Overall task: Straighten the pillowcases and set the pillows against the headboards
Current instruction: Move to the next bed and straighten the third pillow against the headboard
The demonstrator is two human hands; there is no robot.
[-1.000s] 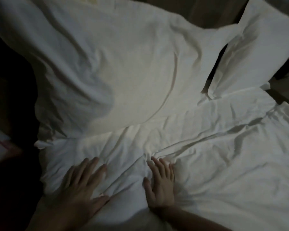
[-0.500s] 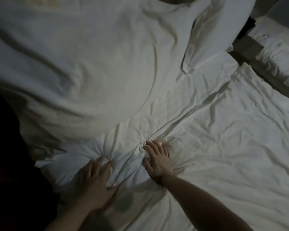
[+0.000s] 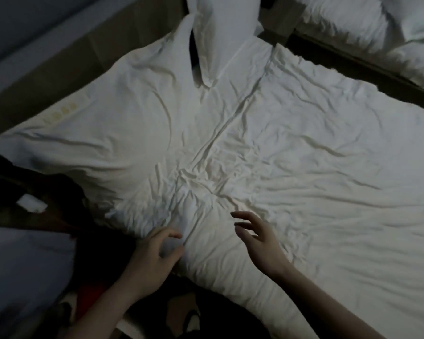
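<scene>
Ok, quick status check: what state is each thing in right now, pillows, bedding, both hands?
Near pillow: lying flat, case creased, against the headboard.
Far pillow: propped upright at the headboard.
Duvet: spread out, wrinkled.
Left hand: fingers loosely curled at the bedding edge, gripping nothing.
Right hand: open, hovering above the duvet.

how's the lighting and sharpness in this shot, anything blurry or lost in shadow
Head view: dim overall, brightest on the creased duvet; the left edge and bottom fall into near-black shadow; left hand and right hand are softly motion-blurred; the large pillow stays readable; wide-angle bending at the edges.
</scene>
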